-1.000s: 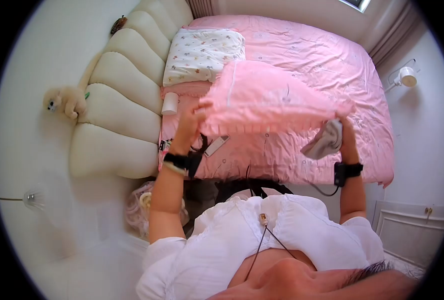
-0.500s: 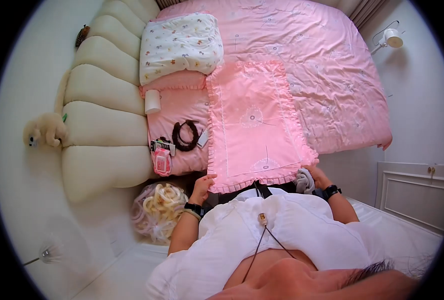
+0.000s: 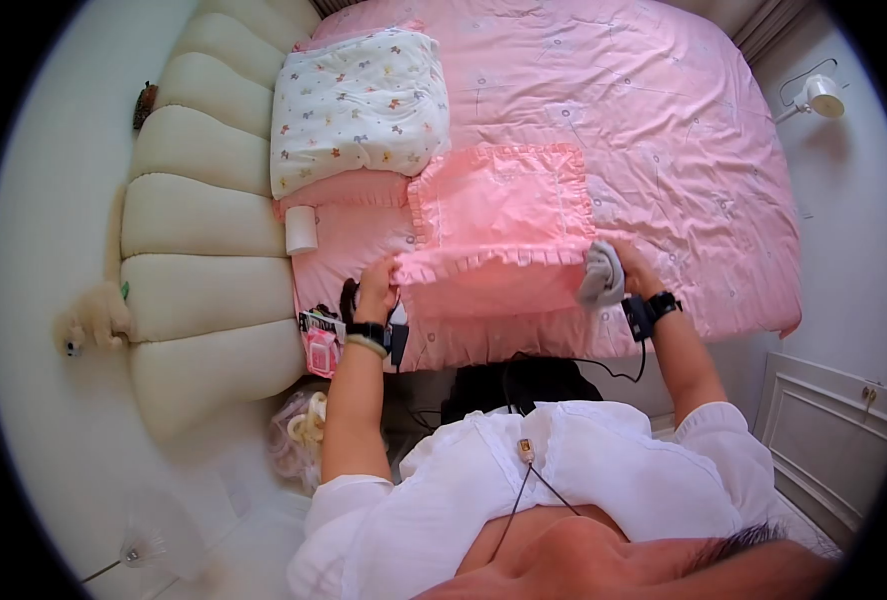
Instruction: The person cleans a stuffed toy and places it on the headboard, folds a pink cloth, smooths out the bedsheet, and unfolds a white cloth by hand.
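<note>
A pink ruffled pillowcase (image 3: 504, 205) lies on the bed, its near edge lifted and folded partway back over the rest. My left hand (image 3: 376, 285) is closed on the left end of that raised edge. At the other end, my right hand (image 3: 636, 270) is closed around the edge, along with a bunched grey cloth (image 3: 602, 275). The grey cloth covers some of the right fingers and the corner there. Part of a dark brown hair band (image 3: 349, 295) shows beside my left hand, which hides the rest.
A folded white patterned quilt (image 3: 359, 115) lies on the pillow by the cream headboard (image 3: 204, 215). Near it stands a white roll (image 3: 302, 230). Small pink packets (image 3: 322, 350) lie at the bed's near corner. A black cable (image 3: 604, 372) hangs from my right wrist.
Both hands have moved away from my body, carrying the pillowcase's near edge up and over the bed. The pillowcase was spread flat before and is now partly doubled back.
</note>
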Demonstrator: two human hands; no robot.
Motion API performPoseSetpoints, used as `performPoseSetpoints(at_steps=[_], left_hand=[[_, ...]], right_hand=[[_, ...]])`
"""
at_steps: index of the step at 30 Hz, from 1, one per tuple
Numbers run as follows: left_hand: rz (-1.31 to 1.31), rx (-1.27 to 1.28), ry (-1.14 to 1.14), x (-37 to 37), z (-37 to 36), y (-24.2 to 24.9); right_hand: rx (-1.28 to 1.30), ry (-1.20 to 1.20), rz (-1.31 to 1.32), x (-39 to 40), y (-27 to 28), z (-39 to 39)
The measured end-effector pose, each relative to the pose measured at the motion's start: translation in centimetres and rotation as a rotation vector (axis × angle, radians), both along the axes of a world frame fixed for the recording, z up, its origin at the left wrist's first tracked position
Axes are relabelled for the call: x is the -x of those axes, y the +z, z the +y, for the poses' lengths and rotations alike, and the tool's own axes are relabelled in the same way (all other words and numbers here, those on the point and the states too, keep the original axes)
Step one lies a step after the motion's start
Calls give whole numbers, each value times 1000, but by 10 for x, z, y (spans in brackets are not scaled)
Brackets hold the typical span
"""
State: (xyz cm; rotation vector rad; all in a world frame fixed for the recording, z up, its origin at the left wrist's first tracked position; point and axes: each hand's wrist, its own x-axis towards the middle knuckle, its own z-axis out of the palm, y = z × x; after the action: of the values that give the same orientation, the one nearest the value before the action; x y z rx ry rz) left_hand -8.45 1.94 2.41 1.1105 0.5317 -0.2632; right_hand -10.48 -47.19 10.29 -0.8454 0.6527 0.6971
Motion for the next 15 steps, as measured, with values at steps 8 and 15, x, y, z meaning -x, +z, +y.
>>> performPoseSetpoints(at_steps=[8, 15], left_hand=[[-58, -298, 177, -98, -59, -23], [538, -289, 448, 33, -65, -120]], right_hand=[[125, 125, 41, -122, -37, -4], [-363, 215, 513, 43, -201, -23]])
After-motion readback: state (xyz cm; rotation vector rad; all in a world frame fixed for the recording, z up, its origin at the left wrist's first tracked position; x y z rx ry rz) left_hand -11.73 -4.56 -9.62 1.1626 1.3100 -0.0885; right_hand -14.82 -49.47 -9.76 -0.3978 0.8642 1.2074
